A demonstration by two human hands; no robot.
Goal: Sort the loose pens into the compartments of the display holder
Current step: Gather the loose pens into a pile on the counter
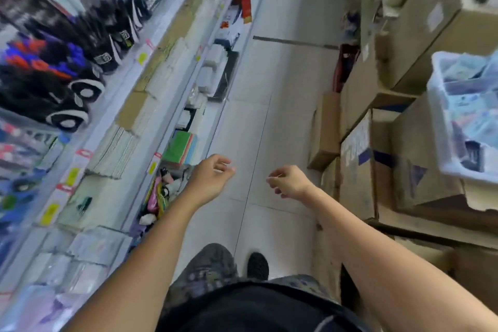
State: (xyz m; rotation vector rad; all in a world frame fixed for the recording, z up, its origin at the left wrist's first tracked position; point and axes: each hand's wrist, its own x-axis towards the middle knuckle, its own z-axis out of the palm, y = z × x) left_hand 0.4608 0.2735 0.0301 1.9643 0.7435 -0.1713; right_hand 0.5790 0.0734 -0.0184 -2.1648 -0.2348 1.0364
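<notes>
A person stands in a shop aisle on a pale tiled floor (pixel 269 121), both bare arms stretched forward over it. The left hand (pixel 213 175) hangs loosely curled with its fingers apart, holding nothing. The right hand (pixel 288 182) is also loosely curled and empty, fingers bent down and not pressed together.

The picture is blurred by motion. Left of the floor runs a shelving unit (pixel 172 43). On its upper tier stand round pen holders (pixel 67 105) packed with dark pens, and further along one holder filled with red and blue pens (pixel 40 56); whether any pens lie loose there cannot be told. Lower on the shelving unit lie stacks of notebooks (pixel 113 151), a stack of coloured paper sheets (pixel 180 148) and a heap of small pouches (pixel 159 194).

Right of the floor stand stacked cardboard boxes (pixel 420 35), closed, contents hidden. On top of the nearer boxes rests a white plastic tub (pixel 442 127) holding bluish packets (pixel 474 110), too blurred to identify.

A dark shoe (pixel 258 265) shows on the floor below the hands.
</notes>
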